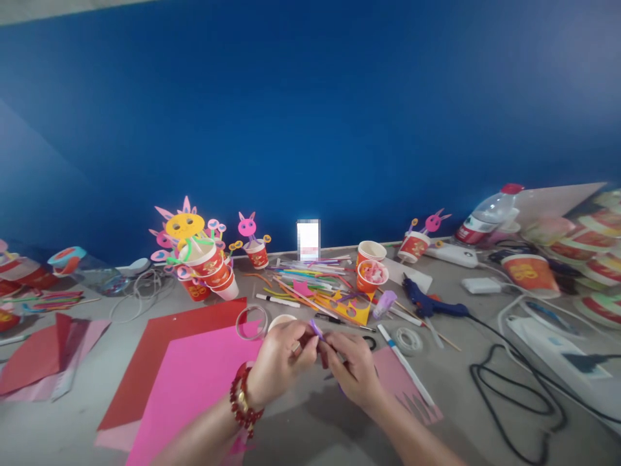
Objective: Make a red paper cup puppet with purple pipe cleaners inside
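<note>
My left hand (284, 359), with a red bead bracelet (246, 401) at its wrist, pinches a small purple strip (316, 330) between thumb and fingers. Opposite it, my right hand (353, 366) has its fingertips closed at the lower end of the same strip. What kind of strip it is, I cannot make out. A white cup rim (282, 320) shows partly behind my left hand. Beside that stands a roll of clear tape (252, 322). Under my left forearm lies a pink sheet (194, 382), on top of a red sheet (140, 362).
Red paper cups with paper animal figures (204, 259) stand at the back left. Pipe cleaners (310, 278) and yellow paper scraps (358, 314) fill the middle. To the right lie a blue glue gun (431, 303), a white marker (405, 362), black cable (485, 388) and a power strip (557, 356).
</note>
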`<control>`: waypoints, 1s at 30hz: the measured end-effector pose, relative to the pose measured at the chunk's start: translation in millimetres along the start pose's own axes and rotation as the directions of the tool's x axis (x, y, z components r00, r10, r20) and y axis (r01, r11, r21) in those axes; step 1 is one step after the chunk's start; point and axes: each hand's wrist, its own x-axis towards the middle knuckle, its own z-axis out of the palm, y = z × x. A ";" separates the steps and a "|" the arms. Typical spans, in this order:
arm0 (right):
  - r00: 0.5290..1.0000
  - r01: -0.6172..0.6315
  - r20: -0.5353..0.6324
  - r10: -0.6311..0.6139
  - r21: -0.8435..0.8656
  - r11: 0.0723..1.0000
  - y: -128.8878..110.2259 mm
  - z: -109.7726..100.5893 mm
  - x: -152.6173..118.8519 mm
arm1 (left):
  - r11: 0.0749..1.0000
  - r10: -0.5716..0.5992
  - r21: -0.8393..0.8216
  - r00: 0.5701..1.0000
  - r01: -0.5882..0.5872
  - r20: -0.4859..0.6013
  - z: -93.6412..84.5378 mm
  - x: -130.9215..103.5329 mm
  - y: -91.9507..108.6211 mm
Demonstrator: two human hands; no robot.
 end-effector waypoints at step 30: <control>1.000 -0.007 -0.020 0.008 0.060 0.998 0.6 -0.9 -1.1 | 0.964 -0.030 -0.262 0.997 0.050 0.077 -0.4 5.5 1.7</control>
